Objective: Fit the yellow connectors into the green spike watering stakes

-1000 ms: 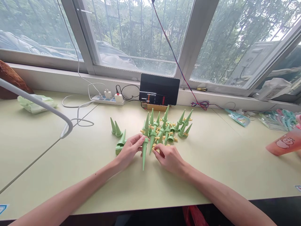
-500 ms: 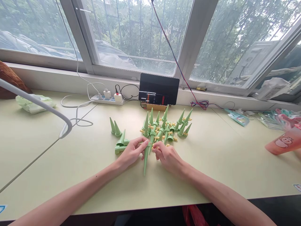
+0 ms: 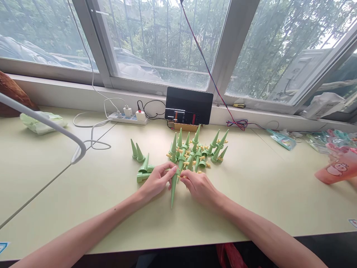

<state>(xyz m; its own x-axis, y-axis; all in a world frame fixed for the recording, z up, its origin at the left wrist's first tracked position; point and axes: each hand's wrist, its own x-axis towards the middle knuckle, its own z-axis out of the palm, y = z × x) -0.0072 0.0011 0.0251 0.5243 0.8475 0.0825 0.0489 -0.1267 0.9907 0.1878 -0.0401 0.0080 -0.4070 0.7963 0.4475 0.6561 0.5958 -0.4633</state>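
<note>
A long, pale yellow-green, smooth-topped table [image 3: 264,178] is sitting right under a low white wall [image 3: 67,95], wide grey-framed glass windows [image 3: 164,44] are running above, and daylight's pouring in past leafy green trees [image 3: 256,41]

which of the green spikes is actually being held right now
The green spike pinched in the left hand, its narrow tip pointing toward the table's near edge. The other green spikes stand or lie grouped beyond the hands, ungripped.
</note>
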